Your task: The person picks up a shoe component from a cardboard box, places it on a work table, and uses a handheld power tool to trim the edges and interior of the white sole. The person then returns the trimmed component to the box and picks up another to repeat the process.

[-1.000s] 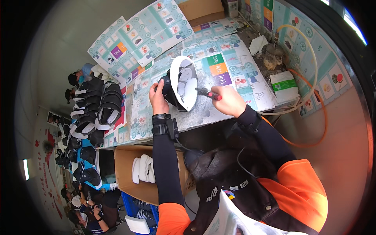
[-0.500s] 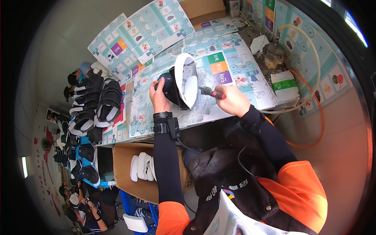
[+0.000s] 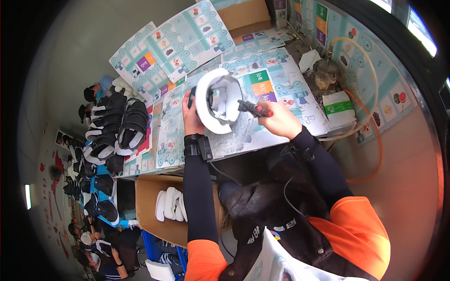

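Left hand (image 3: 192,119), partly curled, is gripping a black-and-white shoe (image 3: 230,100) over the bench (image 3: 178,145); right hand (image 3: 280,120), closed, is holding a red-and-black hand tool (image 3: 255,109) (tip near the shoe).

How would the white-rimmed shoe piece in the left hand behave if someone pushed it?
The white-rimmed shoe piece is perhaps light for its size, since its middle looks hollow. Its thick rim probably keeps some shape. Its curved outline suggests it could rock or tip.
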A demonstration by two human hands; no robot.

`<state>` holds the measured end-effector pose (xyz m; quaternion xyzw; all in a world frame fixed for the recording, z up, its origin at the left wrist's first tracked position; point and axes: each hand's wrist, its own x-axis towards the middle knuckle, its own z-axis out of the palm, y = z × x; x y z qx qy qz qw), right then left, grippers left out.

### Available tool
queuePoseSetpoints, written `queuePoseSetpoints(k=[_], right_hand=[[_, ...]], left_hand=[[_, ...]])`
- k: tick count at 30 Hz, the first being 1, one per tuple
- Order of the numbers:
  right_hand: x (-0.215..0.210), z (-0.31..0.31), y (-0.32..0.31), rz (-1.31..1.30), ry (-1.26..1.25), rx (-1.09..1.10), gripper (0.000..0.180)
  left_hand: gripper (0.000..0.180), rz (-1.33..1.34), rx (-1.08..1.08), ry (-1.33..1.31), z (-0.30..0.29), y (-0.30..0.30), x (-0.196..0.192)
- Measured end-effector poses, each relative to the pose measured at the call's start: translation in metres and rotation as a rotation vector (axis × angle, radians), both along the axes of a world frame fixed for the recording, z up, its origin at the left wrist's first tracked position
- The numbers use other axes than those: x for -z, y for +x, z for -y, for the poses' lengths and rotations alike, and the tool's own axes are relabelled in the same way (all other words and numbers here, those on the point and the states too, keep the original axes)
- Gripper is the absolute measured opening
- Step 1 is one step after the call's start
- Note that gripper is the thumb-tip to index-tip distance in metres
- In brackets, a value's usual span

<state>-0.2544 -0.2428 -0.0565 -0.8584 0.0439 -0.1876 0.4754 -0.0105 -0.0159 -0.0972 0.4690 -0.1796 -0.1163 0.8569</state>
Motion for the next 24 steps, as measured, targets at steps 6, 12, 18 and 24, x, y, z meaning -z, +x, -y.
queuePoseSetpoints(k=[6, 12, 18, 24], right_hand=[[0.005, -0.013, 0.016, -0.087, -0.096, 0.046, 0.026], [0.004, -0.012, 0.018, -0.108, -0.096, -0.154, 0.018], [0.001, -0.015, 0.017, -0.085, -0.108, -0.084, 0.023], [0.001, -0.017, 0.013, -0.075, -0.082, 0.044, 0.024]], left_hand=[[0.052, 0.019, 0.204, 0.160, -0.047, 0.006, 0.001], [0.055, 0.122, 0.250, 0.302, -0.075, 0.014, -0.007], [0.058, 0.114, 0.342, 0.387, -0.082, 0.011, -0.022], [0.061, 0.108, 0.363, 0.474, -0.080, 0.004, -0.044]])
